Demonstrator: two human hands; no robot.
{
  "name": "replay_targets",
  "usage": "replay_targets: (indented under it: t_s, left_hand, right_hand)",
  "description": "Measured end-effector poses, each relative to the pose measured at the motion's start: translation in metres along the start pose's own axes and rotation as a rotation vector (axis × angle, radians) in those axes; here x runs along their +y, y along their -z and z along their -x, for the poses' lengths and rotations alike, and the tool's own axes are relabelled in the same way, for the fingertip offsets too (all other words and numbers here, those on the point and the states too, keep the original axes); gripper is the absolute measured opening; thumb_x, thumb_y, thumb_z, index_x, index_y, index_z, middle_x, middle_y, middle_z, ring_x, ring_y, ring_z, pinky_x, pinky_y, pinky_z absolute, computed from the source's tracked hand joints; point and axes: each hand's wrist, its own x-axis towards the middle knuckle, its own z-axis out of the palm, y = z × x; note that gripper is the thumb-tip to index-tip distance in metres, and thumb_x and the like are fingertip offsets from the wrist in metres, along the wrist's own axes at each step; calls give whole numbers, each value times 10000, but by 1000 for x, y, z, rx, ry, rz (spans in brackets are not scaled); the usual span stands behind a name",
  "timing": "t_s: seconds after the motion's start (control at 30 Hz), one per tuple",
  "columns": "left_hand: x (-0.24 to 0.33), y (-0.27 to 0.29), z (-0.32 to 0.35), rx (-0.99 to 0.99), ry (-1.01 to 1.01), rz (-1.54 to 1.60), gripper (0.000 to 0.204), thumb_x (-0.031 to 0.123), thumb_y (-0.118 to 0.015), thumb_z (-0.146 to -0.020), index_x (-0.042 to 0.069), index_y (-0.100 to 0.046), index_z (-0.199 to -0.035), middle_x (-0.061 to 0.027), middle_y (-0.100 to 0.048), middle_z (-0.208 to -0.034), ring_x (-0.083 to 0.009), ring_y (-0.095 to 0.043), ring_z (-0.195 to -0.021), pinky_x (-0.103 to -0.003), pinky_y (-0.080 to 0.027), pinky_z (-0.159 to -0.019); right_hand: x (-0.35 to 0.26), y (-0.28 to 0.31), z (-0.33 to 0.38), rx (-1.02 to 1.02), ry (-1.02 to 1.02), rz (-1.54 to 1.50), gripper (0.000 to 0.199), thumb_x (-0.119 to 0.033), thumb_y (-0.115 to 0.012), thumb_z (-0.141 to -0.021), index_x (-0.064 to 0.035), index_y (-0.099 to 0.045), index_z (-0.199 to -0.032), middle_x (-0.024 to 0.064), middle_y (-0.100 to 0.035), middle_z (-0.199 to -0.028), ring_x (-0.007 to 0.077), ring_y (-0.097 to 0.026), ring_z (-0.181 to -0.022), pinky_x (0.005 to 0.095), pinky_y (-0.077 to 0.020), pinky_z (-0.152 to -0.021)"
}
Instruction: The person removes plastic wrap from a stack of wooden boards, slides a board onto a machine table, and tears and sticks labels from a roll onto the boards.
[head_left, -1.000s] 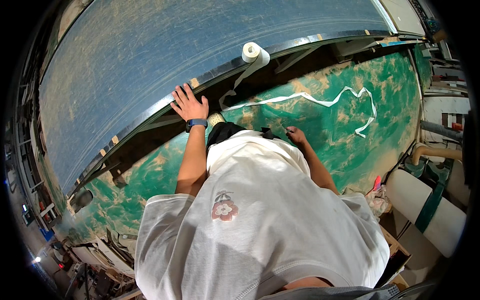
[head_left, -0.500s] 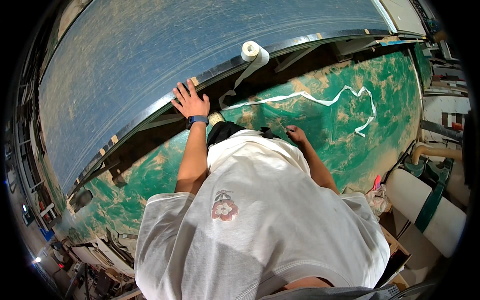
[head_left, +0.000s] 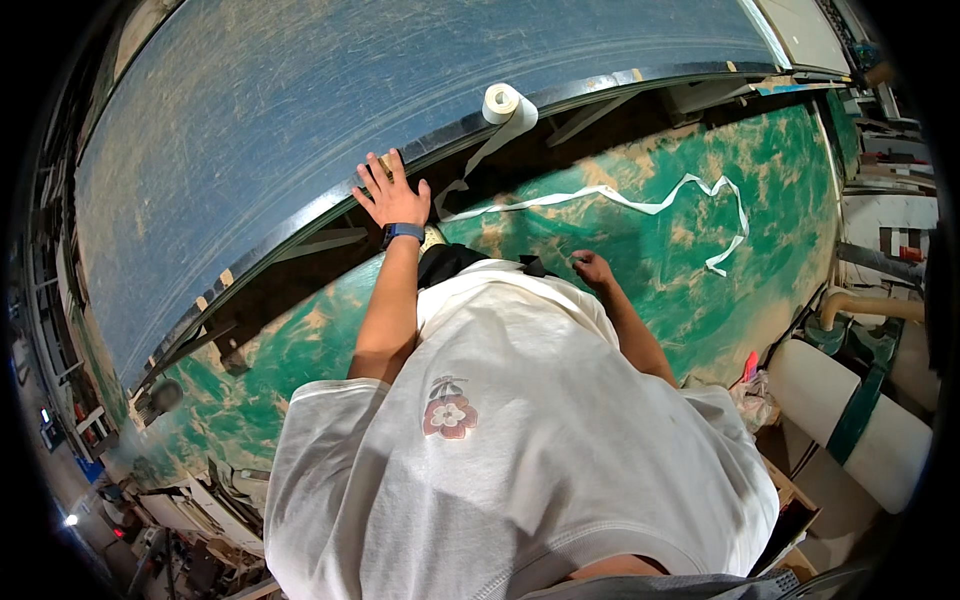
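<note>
My left hand (head_left: 395,190), with a dark watch on its wrist, lies spread on the metal-trimmed front edge of the large blue tabletop (head_left: 330,110). To its right, a roll of white paper-like strip (head_left: 502,103) stands on the same edge. Its loose strip (head_left: 565,198) hangs over the edge and runs, twisted and wavy, across the green floor. At the right of my waist, my right hand (head_left: 594,268) is closed, with its fingers curled inward. A small dark bit shows by its fingertips, but I cannot make out what it is.
The green floor (head_left: 660,250) is streaked with sawdust. Small tan patches (head_left: 226,276) dot the table edge. At the right stands a white and green piece of equipment (head_left: 815,385) with a tan hose (head_left: 870,303). Boards (head_left: 215,510) lean at the lower left.
My left hand has slid a little to the right along the table edge. My right hand and the roll have hardly moved.
</note>
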Motion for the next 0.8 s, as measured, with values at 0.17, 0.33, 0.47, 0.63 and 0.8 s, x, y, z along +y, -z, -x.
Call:
replay_targets:
  t_s: [0.17,0.33,0.47,0.63,0.8]
  left_hand:
    - [-6,-6,1,39,11,68,840,450,-615,-777,176,-251,-1483,-149,-192,-1539,-356,-144,-1423,-557,-101,-1124]
    - [-14,-10,6,135,3,196,859,420,-644,-765,144,-252,-1478,-167,-220,-1523,-359,-163,-1416,-507,-122,-1136]
    - [-9,-1,6,82,-1,91,864,414,-648,-764,111,-256,-1472,-165,-220,-1523,-358,-159,-1417,-505,-122,-1136]
    - [-12,0,8,304,12,219,788,364,-665,-772,93,-333,-1432,-182,-313,-1470,-371,-291,-1355,-502,-240,-1090]
    - [-33,8,22,475,-70,297,297,205,-691,-796,100,-628,-1066,-101,-587,-1127,-309,-527,-1075,-455,-399,-901]
  right_hand:
    - [-6,4,4,1,-14,22,395,-167,-590,-789,-14,-585,-1153,79,-641,-831,150,-581,-695,282,-475,-645]
    - [-8,1,10,28,1,105,418,-178,-595,-788,-10,-584,-1171,100,-662,-869,162,-609,-713,294,-490,-666]
    - [-9,-1,11,25,36,172,422,-206,-599,-785,-20,-597,-1165,103,-673,-879,171,-621,-717,299,-498,-678]
    - [-3,-2,9,24,91,201,432,-233,-594,-785,-20,-602,-1161,94,-665,-846,173,-613,-701,304,-495,-669]
    - [7,2,9,22,87,73,419,-202,-589,-788,-18,-600,-1165,90,-648,-819,168,-594,-676,307,-494,-649]
